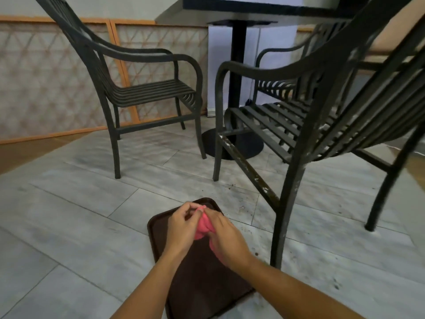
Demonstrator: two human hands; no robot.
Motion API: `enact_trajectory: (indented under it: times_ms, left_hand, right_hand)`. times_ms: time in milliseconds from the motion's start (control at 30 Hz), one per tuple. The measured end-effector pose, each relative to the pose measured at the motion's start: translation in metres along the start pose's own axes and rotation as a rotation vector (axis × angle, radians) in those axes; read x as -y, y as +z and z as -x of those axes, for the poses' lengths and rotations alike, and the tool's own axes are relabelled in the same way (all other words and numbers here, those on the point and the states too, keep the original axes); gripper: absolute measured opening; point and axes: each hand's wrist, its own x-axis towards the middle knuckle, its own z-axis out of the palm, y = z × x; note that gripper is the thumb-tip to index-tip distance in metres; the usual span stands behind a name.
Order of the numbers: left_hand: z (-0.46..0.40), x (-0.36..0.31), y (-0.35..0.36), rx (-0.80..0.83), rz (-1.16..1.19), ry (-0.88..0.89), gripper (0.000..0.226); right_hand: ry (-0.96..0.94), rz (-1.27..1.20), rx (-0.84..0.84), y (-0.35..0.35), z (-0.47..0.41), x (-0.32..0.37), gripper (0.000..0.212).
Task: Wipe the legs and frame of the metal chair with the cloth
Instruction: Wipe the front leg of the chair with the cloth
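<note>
You are bunching the pink cloth [202, 226] over the brown tray [158, 229] with your left hand [181, 224] and right hand [226, 238] curled tight on it, while the dirty chair [289, 199] leg is standing just right of your right hand.

Open floor [69, 203] left of chair leg [284, 215]

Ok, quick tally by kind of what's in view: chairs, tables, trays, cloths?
Metal chairs: 3, left, near right, far one behind it
Tables: 1
Trays: 1, brown, on the floor
Cloths: 1, pink, held in both hands, left, right
Total: 6
</note>
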Motion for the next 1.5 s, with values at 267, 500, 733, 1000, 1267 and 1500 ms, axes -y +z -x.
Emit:
enact_trajectory:
  times_ms: [267,500,733,1000,1267,1500]
  left_hand:
    - [0.006,-0.056,0.064,0.043,-0.117,0.170,0.012]
    - [0.036,-0.115,0.118,-0.052,-0.110,0.357,0.015]
    - [0.053,-0.180,0.158,-0.196,-0.090,0.490,0.031]
    - [0.047,-0.251,0.175,-0.287,-0.083,0.617,0.029]
    - [-0.001,-0.287,0.173,-0.217,0.043,0.729,0.027]
    - [-0.028,-0.283,0.174,-0.073,0.106,0.733,0.027]
  right_hand:
    - [0.061,-0.084,-0.133,-0.080,0.017,-0.022,0.049]
    - [-0.125,-0.158,-0.315,-0.156,0.035,-0.037,0.052]
    - [-0.276,-0.195,-0.558,-0.225,0.036,-0.043,0.042]
    - [-0.299,-0.248,-0.725,-0.286,0.020,-0.036,0.040]
    - [-0.373,-0.303,-0.992,-0.314,-0.017,-0.027,0.041]
    - [-0.426,-0.216,-1.020,-0.320,-0.060,-0.003,0.036]
